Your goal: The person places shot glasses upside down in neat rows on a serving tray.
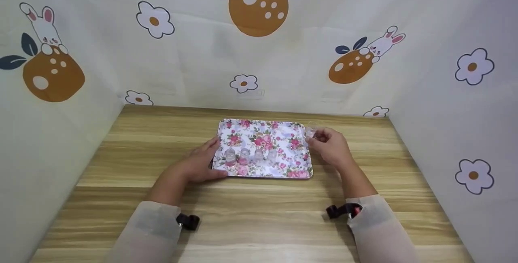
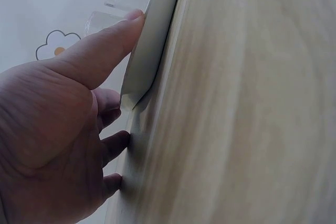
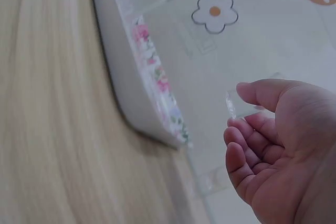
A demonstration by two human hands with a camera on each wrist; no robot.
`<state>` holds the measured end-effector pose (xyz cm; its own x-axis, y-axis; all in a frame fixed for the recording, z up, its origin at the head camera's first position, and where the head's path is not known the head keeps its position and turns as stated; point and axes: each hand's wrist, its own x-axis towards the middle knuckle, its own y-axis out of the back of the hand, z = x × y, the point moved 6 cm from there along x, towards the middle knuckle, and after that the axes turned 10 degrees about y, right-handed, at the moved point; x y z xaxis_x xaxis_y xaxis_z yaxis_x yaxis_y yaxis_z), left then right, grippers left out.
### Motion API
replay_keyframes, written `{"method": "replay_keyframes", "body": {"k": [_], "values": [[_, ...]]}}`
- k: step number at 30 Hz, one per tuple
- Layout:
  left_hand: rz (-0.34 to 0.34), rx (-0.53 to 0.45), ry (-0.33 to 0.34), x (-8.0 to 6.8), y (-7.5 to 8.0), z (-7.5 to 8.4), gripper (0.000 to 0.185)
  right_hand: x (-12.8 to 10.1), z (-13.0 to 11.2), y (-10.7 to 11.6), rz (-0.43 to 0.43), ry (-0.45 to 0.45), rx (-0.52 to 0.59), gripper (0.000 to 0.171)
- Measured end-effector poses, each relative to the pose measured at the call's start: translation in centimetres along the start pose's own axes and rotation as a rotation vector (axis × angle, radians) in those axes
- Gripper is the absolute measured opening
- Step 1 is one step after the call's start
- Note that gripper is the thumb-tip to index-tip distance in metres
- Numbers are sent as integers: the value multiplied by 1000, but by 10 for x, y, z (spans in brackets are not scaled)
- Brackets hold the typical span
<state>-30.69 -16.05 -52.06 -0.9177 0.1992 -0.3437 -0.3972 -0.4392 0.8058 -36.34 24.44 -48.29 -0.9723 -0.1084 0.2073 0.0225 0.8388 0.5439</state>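
Observation:
A white tray with pink flowers (image 1: 263, 129) lies on the table. Several small clear cups (image 1: 230, 155) stand in a row on its near left part. My left hand (image 1: 200, 162) holds the tray's near left corner, thumb against the front rim and fingers along the left side. In the left wrist view, the left thumb (image 2: 113, 43) touches the tray's rim. Beside the tray's right edge, my right hand (image 1: 330, 145) pinches another small clear cup (image 3: 236, 103) between thumb and index finger. The other right fingers are curled in, and part of that cup is hidden behind them.
The wooden table (image 1: 259, 214) runs back to a pale cloth (image 1: 194, 60) printed with oranges, rabbits and flowers, which also covers both sides. A faint clear shape (image 3: 212, 181) shows beyond the tray in the right wrist view; what it is cannot be told.

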Motion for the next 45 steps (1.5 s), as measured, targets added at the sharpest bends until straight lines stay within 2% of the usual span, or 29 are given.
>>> {"method": "replay_keyframes", "body": {"k": [6,15,22,31,35,38,42,45], "values": [[3,-7,-5,-4,1,2,116,-6,-26,-5,-12,61,75,35],[1,-5,0,-3,2,3,116,-14,-50,-11,-23,128,153,29],[7,4,-5,-2,2,3,116,-16,-54,-13,-16,135,158,24],[9,10,-10,-4,2,4,114,-15,-52,-17,-16,144,270,31],[9,1,-10,-5,2,6,114,-16,-52,-17,-5,151,263,36],[10,0,-10,-5,3,6,113,-16,-51,-17,7,163,243,33],[8,2,-7,-4,2,5,114,-16,-54,-18,11,201,201,29],[3,-4,-3,-4,1,4,115,-17,-57,-19,5,237,163,32]]}}
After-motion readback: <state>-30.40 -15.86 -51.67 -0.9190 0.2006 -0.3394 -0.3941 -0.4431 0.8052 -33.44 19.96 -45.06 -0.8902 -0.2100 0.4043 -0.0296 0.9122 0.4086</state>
